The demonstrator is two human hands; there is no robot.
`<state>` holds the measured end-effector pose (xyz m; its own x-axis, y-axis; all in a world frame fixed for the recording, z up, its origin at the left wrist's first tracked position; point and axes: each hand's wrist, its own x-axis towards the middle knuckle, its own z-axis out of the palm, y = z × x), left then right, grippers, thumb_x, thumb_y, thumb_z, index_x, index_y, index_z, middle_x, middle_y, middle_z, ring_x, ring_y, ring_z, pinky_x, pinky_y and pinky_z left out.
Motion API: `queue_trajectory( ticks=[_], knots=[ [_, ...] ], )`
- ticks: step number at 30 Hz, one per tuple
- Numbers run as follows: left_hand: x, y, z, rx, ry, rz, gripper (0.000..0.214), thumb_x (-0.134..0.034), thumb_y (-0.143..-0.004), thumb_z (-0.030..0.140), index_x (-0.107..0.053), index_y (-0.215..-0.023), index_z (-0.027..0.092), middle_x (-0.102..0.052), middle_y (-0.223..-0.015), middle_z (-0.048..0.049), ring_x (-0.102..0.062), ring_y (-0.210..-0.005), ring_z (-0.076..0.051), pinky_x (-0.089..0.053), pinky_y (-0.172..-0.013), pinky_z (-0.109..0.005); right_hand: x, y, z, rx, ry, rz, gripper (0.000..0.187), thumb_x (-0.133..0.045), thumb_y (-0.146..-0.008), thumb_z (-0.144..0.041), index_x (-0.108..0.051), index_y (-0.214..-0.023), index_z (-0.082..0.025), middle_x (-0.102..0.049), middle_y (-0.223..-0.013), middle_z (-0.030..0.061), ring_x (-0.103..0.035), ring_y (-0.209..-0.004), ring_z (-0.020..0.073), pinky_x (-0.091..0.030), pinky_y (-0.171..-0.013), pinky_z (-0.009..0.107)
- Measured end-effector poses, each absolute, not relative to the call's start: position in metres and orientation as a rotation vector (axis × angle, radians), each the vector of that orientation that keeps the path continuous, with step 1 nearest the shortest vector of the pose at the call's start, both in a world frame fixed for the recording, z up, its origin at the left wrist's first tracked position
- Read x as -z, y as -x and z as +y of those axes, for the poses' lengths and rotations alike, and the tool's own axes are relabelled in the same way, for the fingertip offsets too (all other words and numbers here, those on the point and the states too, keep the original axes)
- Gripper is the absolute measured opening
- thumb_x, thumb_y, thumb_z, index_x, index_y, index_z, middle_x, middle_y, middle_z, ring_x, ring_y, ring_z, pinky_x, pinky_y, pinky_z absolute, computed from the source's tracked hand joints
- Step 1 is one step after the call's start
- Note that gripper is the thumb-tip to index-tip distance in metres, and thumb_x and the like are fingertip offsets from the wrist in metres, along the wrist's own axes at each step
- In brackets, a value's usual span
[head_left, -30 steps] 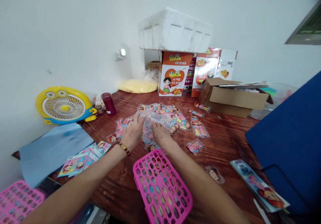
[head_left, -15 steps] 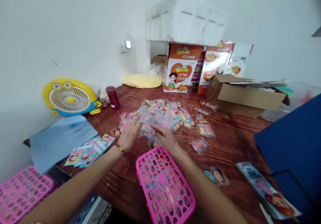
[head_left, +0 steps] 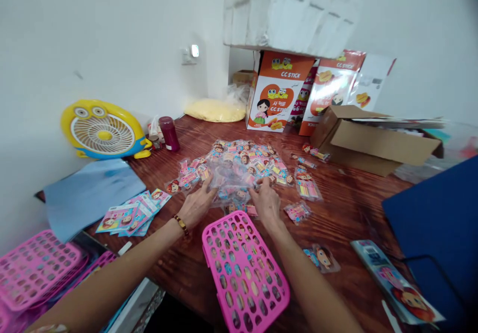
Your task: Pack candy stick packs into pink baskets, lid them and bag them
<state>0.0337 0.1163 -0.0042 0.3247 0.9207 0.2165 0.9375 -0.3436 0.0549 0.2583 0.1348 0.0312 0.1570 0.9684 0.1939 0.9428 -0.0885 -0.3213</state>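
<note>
A clear plastic bag (head_left: 229,173) spans the gap between my hands, over a heap of small packets (head_left: 244,154) with cartoon girls and pastel sticks inside. My left hand (head_left: 196,203) has its thumb and forefinger at the bag's left edge, closed on it. At the right edge, my right hand (head_left: 267,201) pinches the plastic the same way. Whatever the bag holds is hard to tell from the packets beneath. Close in front of my hands stands a pink lidded basket (head_left: 244,273) with oval holes; things show dimly through it.
Cartoon cards (head_left: 130,216) lie left, by a blue sheet (head_left: 91,193) and a yellow fan (head_left: 104,131). A maroon bottle (head_left: 170,134) stands behind. An open carton (head_left: 377,144) and printed boxes (head_left: 278,94) fill the back right. Another pink basket (head_left: 39,268) is lower left.
My right hand has moved right and my hands are farther apart, with the plastic bag stretched between them. The view has shifted slightly; the pink basket stays in place.
</note>
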Motion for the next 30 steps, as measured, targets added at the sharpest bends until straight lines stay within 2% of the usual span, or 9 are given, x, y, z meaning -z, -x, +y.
queue_trajectory(
  ticks=[3, 6, 10, 12, 17, 21, 25, 27, 30],
  knots=[
    [0.015, -0.025, 0.103, 0.328, 2.541, -1.761, 0.066, -0.035, -0.09, 0.007, -0.029, -0.149, 0.035, -0.012, -0.164, -0.0117, -0.062, -0.117, -0.025, -0.059, -0.071, -0.028, -0.024, -0.256, 0.141, -0.156, 2.076, -2.017, 0.02, -0.048, -0.093, -0.032, -0.061, -0.105, -0.022, -0.073, -0.09, 0.0057, -0.068, -0.084, 0.0205, -0.036, -0.065, 0.027],
    [0.035, -0.015, 0.085, 0.302, 2.639, -1.733, 0.057, -0.037, -0.094, 0.014, -0.036, -0.146, 0.037, -0.019, -0.162, -0.0091, -0.068, -0.103, -0.022, -0.059, -0.075, -0.031, -0.01, -0.253, 0.143, -0.254, 2.01, -2.181, 0.017, -0.047, -0.094, -0.03, -0.062, -0.099, -0.023, -0.073, -0.091, 0.0034, -0.067, -0.085, 0.0185, -0.035, -0.065, 0.026],
    [0.069, -0.008, 0.068, 0.578, 2.622, -1.734, 0.029, -0.044, -0.096, 0.024, -0.059, -0.12, 0.029, -0.04, -0.151, -0.0081, -0.069, -0.097, -0.02, -0.059, -0.077, -0.031, 0.007, -0.252, 0.142, -0.23, 1.964, -2.3, 0.018, -0.048, -0.093, -0.03, -0.059, -0.106, -0.025, -0.072, -0.095, 0.0019, -0.067, -0.083, 0.0178, -0.033, -0.063, 0.026],
    [0.079, -0.009, 0.065, 0.86, 2.513, -1.714, 0.022, -0.046, -0.095, 0.023, -0.059, -0.113, 0.024, -0.045, -0.146, -0.0111, -0.069, -0.096, -0.018, -0.059, -0.074, -0.03, 0.011, -0.252, 0.142, -0.194, 1.975, -2.316, 0.019, -0.048, -0.094, -0.032, -0.058, -0.108, -0.025, -0.071, -0.101, 0.0023, -0.066, -0.081, 0.0173, -0.031, -0.062, 0.026],
    [0.083, -0.013, 0.055, 1.177, 2.138, -2.037, 0.044, -0.045, -0.093, 0.02, -0.041, -0.137, 0.019, -0.048, -0.139, -0.0179, -0.066, -0.103, -0.023, -0.059, -0.075, -0.034, 0.014, -0.262, 0.132, -0.19, 1.952, -2.294, 0.018, -0.043, -0.097, -0.032, -0.057, -0.104, -0.023, -0.068, -0.103, 0.0033, -0.063, -0.078, 0.0156, -0.027, -0.058, 0.026],
    [0.09, -0.014, 0.036, 1.116, 2.217, -2.377, 0.032, -0.041, -0.094, 0.027, -0.056, -0.119, 0.015, -0.067, -0.111, -0.0136, -0.067, -0.1, -0.026, -0.054, -0.089, -0.042, 0.023, -0.277, 0.118, -0.406, 1.87, -2.192, 0.012, -0.046, -0.092, -0.027, -0.056, -0.091, -0.021, -0.064, -0.1, 0.0044, -0.059, -0.075, 0.0142, -0.028, -0.058, 0.025],
    [0.091, -0.023, 0.018, 1.163, 2.329, -2.559, 0.033, -0.035, -0.097, 0.034, -0.064, -0.097, 0.019, -0.072, -0.083, -0.0063, -0.069, -0.078, -0.021, -0.054, -0.079, -0.035, 0.045, -0.287, 0.112, -0.791, 1.658, -1.961, 0.013, -0.052, -0.083, -0.032, -0.049, -0.075, -0.022, -0.059, -0.071, -0.0013, -0.052, -0.063, 0.0142, -0.031, -0.057, 0.025],
    [0.086, -0.032, 0.012, 1.321, 2.323, -2.674, 0.034, -0.036, -0.096, 0.038, -0.065, -0.093, 0.02, -0.071, -0.08, -0.0044, -0.069, -0.08, -0.022, -0.053, -0.079, -0.034, 0.057, -0.288, 0.113, -1.006, 1.551, -1.827, 0.017, -0.053, -0.078, -0.035, -0.046, -0.071, -0.022, -0.054, -0.063, -0.0038, -0.047, -0.059, 0.0137, -0.032, -0.055, 0.025],
    [0.078, -0.046, 0.01, 1.677, 2.229, -2.806, 0.035, -0.041, -0.093, 0.043, -0.067, -0.098, 0.019, -0.073, -0.091, -0.0052, -0.067, -0.089, -0.023, -0.051, -0.085, -0.035, 0.069, -0.286, 0.113, -1.249, 1.456, -1.627, 0.019, -0.055, -0.072, -0.038, -0.046, -0.069, -0.022, -0.05, -0.061, -0.0053, -0.043, -0.056, 0.0124, -0.032, -0.052, 0.024]
  ],
)
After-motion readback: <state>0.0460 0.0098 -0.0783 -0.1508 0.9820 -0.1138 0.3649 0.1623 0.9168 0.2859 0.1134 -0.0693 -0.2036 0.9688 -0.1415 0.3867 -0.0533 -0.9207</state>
